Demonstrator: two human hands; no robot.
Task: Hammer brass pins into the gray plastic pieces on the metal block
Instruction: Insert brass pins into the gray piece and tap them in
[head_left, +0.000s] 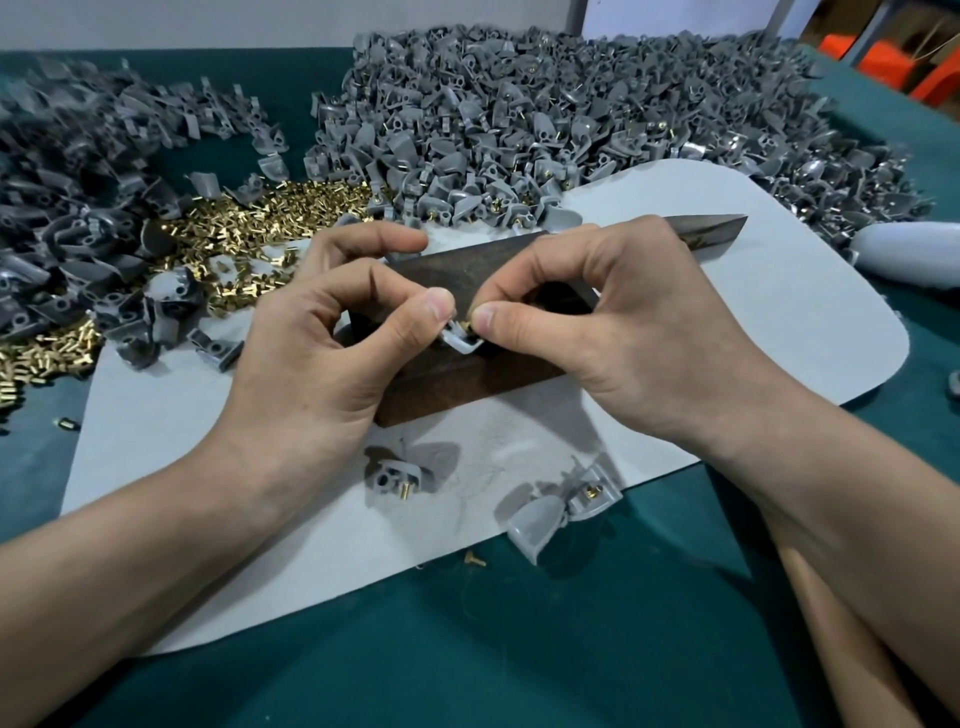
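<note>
- A teal cloth-covered table (519, 649) carries a white rounded mat (779, 322).
- A broad heap of gray plastic pieces (545, 114) lies along the mat's far edge. A heap of loose brass pins (234, 234) lies at the mat's far left.
- A dark rectangular metal block (457, 387) lies on the mat. Its long axis runs from near left to far right, and both hands are over it.
- The left hand (322, 338) is curled narrow. Its thumb and forefinger pinch a small light-gray bent plastic piece (464, 345), held just above the block's near half, between the two thumbs.
- The right hand (613, 322) is equally narrow. Its thumb and forefinger tips pinch a short brass pin (470, 318), and its other fingers are curled behind.
- The pin sits at the top of the pinched piece and touches it. It is too small and too hidden to tell which way it points.
- A dark pointed metal tip (717, 231) shows beyond the right knuckles. Whether the hand holds it cannot be told.
- Two pinned gray pieces (389, 475) lie on the mat's near edge.
</note>
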